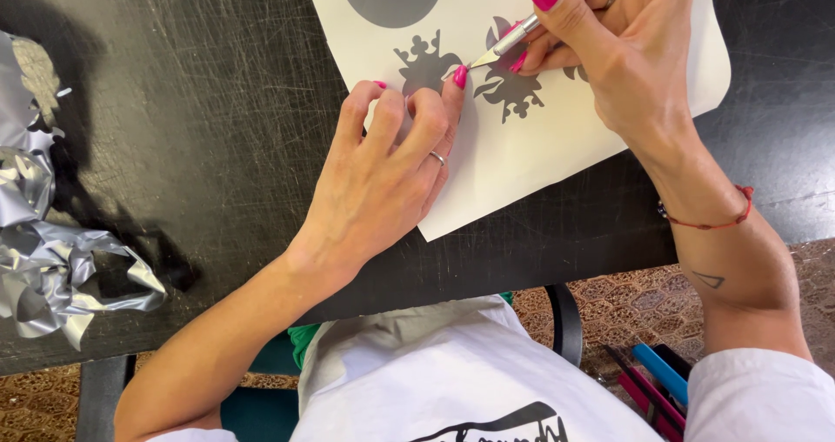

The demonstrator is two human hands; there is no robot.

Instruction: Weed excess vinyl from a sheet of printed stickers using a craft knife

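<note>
Fingertips of my left hand (383, 177) press flat on the white vinyl sheet (522, 146), pinning it still; my right hand (622, 55) pinches a craft knife (531, 29), tip just beyond my left forefinger at the grey cutouts (509, 90).

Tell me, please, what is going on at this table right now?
A person seated at a black table is working on a white sheet with grey cut shapes. The right hand holds a craft knife like a pen, its tip between two ornate grey figures. The left hand rests on the sheet's edge, its fingertips pressing beside the blade. A crumpled heap of silver scraps lies at the table's left end.
</note>
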